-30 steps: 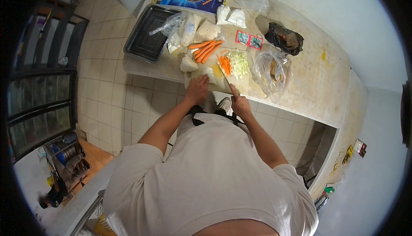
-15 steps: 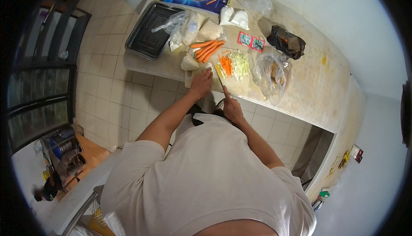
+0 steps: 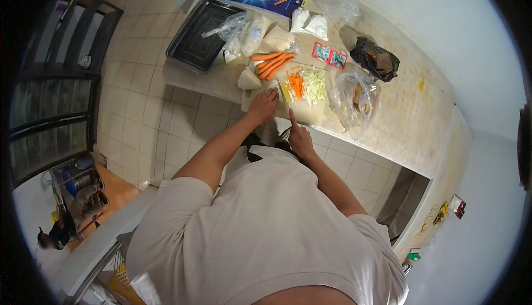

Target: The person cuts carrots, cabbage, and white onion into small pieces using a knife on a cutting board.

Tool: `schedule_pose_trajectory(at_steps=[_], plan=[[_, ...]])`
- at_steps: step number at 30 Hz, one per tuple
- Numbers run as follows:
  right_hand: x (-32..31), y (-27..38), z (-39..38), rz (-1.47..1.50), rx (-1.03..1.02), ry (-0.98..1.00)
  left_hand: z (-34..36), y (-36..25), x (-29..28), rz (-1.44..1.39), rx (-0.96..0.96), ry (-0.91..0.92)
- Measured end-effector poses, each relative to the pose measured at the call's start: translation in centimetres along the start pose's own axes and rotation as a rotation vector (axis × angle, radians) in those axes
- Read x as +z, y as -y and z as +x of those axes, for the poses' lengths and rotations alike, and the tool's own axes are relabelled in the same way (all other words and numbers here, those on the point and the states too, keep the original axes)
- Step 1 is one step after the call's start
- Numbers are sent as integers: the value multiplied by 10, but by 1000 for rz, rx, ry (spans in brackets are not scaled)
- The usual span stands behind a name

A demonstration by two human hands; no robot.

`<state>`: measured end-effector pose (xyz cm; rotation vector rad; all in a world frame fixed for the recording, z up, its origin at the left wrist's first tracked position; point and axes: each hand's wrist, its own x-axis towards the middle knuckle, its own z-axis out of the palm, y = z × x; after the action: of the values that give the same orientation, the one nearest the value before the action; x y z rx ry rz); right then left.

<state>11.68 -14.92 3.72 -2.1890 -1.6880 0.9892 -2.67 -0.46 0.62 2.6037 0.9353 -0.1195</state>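
Observation:
My left hand presses its closed fingertips on a pale piece of cabbage, partly hidden beneath them, on the cutting board. Gripped in my right hand is a knife, its narrow blade lying right beside that piece. To the blade's right, cut carrot strips sit next to a heap of shredded pale green cabbage. A larger cabbage chunk rests left of my left hand. Several whole carrots lie just beyond the board.
A black tray stands at the far left of the counter, beside plastic bags. On the right are a clear bag with brown contents and a black bag. Two red-edged packets lie behind the cabbage.
The whole view has shifted slightly. Both hands keep their places at the board, with the left still on the cabbage piece and the right still holding the knife.

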Motion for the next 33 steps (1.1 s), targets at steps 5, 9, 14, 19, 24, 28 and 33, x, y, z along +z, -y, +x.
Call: schedule_pose_trajectory(at_steps=[5,9,14,19,24,28,33], plan=[[4,-6,16,15,-36,-42,3,10,13,58,34,11],[6,-8,19,42,-47,-88,6,10,13,79,39,25],[2,-12,2,47,-8,-38,10,6,5,116,1,165],[0,-21,-13,-7,22,5,7,5,2,127,-9,180],[3,-29,-13,-13,44,24,10,4,-2,100,-14,226],[1,-22,-8,1,30,-8,8,6,-3,69,-26,245],[5,-20,-4,43,21,-43,5,7,-6,57,-20,235]])
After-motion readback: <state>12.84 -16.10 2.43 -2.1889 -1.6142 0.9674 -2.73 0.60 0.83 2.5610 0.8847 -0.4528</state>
